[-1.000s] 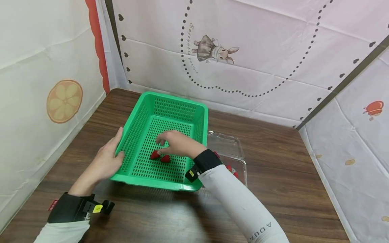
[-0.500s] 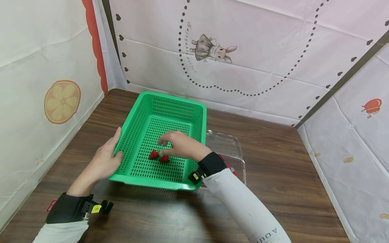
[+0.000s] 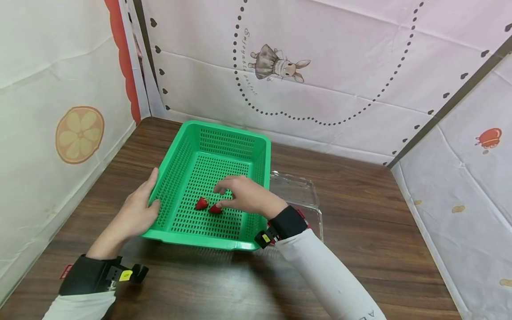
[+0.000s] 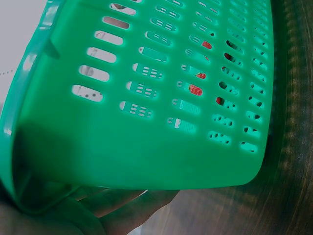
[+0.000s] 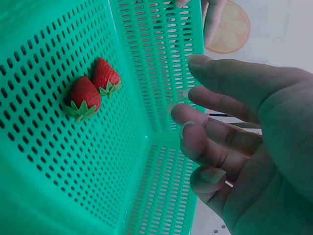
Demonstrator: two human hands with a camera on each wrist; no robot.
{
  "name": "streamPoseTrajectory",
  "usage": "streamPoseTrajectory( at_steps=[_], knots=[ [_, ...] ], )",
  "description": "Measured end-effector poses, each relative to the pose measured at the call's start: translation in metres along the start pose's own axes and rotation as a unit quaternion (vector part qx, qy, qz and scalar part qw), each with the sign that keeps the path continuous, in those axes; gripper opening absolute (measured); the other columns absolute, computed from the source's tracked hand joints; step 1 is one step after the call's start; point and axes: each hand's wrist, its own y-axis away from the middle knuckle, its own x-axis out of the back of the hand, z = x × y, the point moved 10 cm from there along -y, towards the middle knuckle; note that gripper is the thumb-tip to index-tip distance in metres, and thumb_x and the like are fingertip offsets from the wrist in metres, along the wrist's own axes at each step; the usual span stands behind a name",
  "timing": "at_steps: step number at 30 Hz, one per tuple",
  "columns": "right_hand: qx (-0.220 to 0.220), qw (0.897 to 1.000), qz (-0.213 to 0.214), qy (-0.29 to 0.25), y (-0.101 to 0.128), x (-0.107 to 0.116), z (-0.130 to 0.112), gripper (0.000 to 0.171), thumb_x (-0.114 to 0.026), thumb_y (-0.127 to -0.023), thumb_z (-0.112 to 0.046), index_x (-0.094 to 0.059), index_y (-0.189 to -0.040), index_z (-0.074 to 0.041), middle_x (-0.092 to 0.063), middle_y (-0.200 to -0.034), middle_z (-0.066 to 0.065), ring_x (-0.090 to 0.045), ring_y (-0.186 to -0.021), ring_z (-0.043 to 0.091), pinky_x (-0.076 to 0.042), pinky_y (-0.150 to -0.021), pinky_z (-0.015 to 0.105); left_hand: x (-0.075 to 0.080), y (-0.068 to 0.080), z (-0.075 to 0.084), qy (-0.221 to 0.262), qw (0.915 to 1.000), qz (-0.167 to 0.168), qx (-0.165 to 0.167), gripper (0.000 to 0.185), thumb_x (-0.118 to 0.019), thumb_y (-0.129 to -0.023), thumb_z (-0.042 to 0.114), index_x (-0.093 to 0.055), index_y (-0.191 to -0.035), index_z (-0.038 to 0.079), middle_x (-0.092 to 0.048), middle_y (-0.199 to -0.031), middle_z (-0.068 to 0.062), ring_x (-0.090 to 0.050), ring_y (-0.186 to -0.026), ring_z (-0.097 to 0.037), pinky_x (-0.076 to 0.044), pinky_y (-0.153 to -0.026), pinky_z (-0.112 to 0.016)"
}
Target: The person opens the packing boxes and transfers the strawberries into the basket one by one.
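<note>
Green plastic fills the far-left part of the tabletop (image 3: 360, 213): a basket (image 3: 200, 240), its left rim in my left hand (image 3: 138, 209), thumb inside the wall and fingers outside. Two strawberries (image 3: 201, 203) lie close together on its slotted floor, towards the near edge. My right hand (image 3: 244, 193) hangs over them with nothing in it, fingers apart and loosely bent.

As I judge it, the likeliest trouble is my wrist camera (image 3: 262, 240), which sits over the basket's near-right corner: drawing that arm back low could snag the rim and jolt the whole thing. Too hard a pull with my left could tip it and send the fruit rolling against a wall. Dropping my right fingertips carelessly might knock the pair apart. A clear box (image 3: 294, 189) sits just right of the basket, so any rightward slide could shove it.
</note>
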Motion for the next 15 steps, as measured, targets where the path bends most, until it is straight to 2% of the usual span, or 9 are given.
streamPoseTrajectory(
  at_steps=[6,11,15],
  knots=[
    [-0.003,1.000,0.006,0.005,0.009,0.002,0.000,0.034,-0.063,-0.094,-0.026,-0.063,-0.124,-0.009,-0.064,-0.121,0.006,-0.063,-0.093,0.019,-0.049,-0.085,0.028,0.001,0.000,0.001,0.000,1.0000,0.000,0.002,0.077,-0.038,-0.097,-0.001,0.012,-0.154,0.014,-0.010,-0.158,-0.031,-0.040,-0.122,-0.047,-0.038,-0.090,-0.059],
    [0.002,1.000,0.009,0.004,0.016,0.003,0.000,0.034,-0.062,-0.095,-0.025,-0.063,-0.124,-0.010,-0.064,-0.122,0.008,-0.062,-0.093,0.017,-0.049,-0.086,0.027,0.002,-0.001,0.002,-0.001,1.0000,-0.001,0.002,0.077,-0.037,-0.096,-0.002,0.012,-0.154,0.014,-0.010,-0.158,-0.031,-0.041,-0.119,-0.046,-0.039,-0.089,-0.058],
    [-0.007,1.000,0.007,-0.001,0.022,0.002,0.003,0.033,-0.062,-0.095,-0.025,-0.063,-0.124,-0.010,-0.063,-0.124,0.009,-0.060,-0.085,0.015,-0.048,-0.082,0.026,0.002,-0.002,0.001,-0.004,1.0000,-0.002,0.004,0.077,-0.037,-0.096,-0.001,0.012,-0.154,0.014,-0.009,-0.158,-0.031,-0.041,-0.119,-0.046,-0.039,-0.089,-0.058]
  ],
)
